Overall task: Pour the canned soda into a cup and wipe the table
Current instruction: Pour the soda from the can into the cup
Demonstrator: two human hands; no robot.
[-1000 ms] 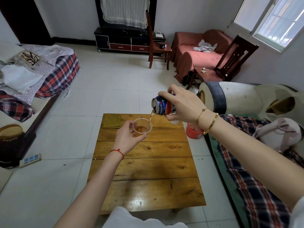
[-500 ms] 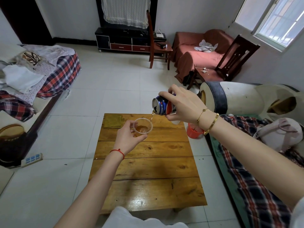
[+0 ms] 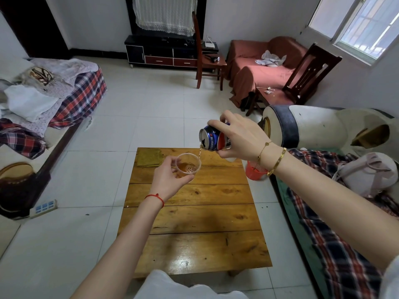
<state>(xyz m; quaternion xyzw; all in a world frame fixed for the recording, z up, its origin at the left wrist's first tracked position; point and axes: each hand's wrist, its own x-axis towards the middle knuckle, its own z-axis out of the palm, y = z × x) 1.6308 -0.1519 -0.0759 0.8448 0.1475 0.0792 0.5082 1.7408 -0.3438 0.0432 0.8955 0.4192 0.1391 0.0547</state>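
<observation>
I'm in the pouring step, above the far end of the desk [image 3: 194, 223]. My left hand [image 3: 167, 180] curls round the clear cup [image 3: 187, 166], held up, partly filled with amber soda. A thin stream falls from the tilted can [image 3: 212, 138], gripped by my right hand [image 3: 239, 137]. Next I judge: level the can, set both down, take the green cloth [image 3: 149, 157] to wipe.

right hand [image 3: 239, 134] tips soda can [image 3: 212, 140] over cup [image 3: 188, 166] in left hand [image 3: 168, 180]
</observation>
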